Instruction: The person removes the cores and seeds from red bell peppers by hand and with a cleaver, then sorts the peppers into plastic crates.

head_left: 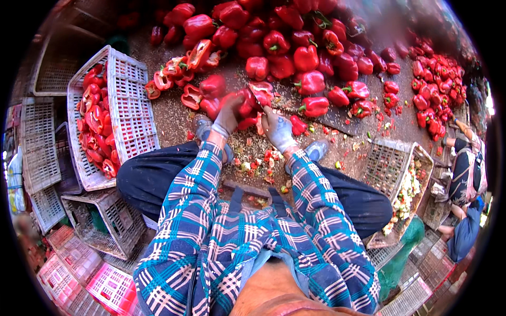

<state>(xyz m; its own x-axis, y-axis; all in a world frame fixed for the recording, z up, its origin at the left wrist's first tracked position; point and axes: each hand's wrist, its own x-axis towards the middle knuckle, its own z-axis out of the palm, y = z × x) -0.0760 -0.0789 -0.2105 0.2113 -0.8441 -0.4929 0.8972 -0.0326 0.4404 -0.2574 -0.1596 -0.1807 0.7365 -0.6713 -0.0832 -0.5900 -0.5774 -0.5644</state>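
My left hand point(227, 117), in a soiled glove, is wrapped round a red bell pepper point(246, 107) in front of me. Close beside it, my right hand point(277, 129) in a pale grey glove is closed on a small knife point(256, 99). Its thin dark blade lies against the pepper; the handle is hidden in my fingers. Cut pepper halves point(179, 71) lie beyond my left hand, with pale insides showing. A large heap of whole red bell peppers point(305, 58) spreads across the ground ahead.
A white plastic crate point(132, 105) at my left holds cut red peppers. On my right, a tilted crate point(387, 158) contains pale cores and scraps. Seeds and trimmings litter the ground point(242, 145) between my shoes. Stacked crates point(39, 142) stand far left; another person point(466, 168) sits far right.
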